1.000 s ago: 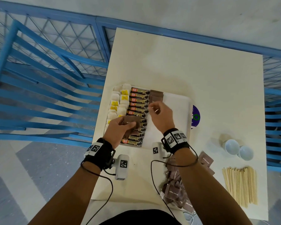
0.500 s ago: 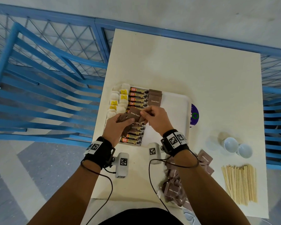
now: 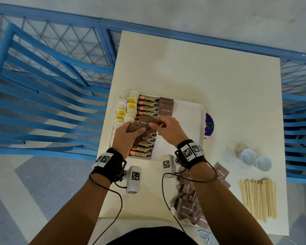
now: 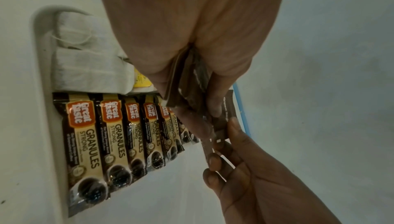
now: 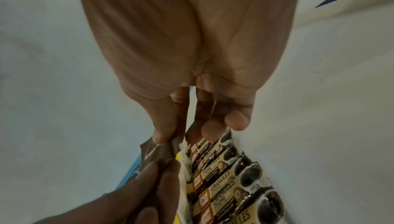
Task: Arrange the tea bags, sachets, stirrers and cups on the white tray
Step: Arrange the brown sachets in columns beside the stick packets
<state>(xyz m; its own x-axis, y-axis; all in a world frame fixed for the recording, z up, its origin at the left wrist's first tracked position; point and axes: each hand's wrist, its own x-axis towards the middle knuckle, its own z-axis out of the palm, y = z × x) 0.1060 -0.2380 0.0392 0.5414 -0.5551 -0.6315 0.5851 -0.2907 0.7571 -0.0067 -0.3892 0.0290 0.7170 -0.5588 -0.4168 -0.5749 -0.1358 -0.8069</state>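
Observation:
On the white tray (image 3: 191, 110) lie a column of tea bags (image 3: 125, 110), a row of coffee granule sachets (image 3: 147, 105) (image 4: 89, 136) (image 5: 230, 173) and a few brown sugar sachets (image 3: 166, 107). My left hand (image 3: 131, 133) (image 4: 192, 82) grips a small stack of brown sugar sachets (image 4: 187, 82) over the coffee row. My right hand (image 3: 163, 128) (image 5: 170, 136) pinches one brown sugar sachet (image 3: 146, 121) (image 5: 157, 151) (image 4: 228, 109) at the top of that stack. Two white cups (image 3: 254, 159) and a bundle of wooden stirrers (image 3: 258, 198) lie on the table to the right.
A loose heap of brown sugar sachets (image 3: 189, 207) lies near the table's front edge under my right forearm. A purple disc (image 3: 209, 125) sticks out from under the tray's right rim. Blue railings (image 3: 42, 103) stand left and right of the cream table (image 3: 201, 76).
My right hand came back from the sugar row on the tray to the stack in my left hand and pinched its top sachet. Both hands shifted slightly toward each other.

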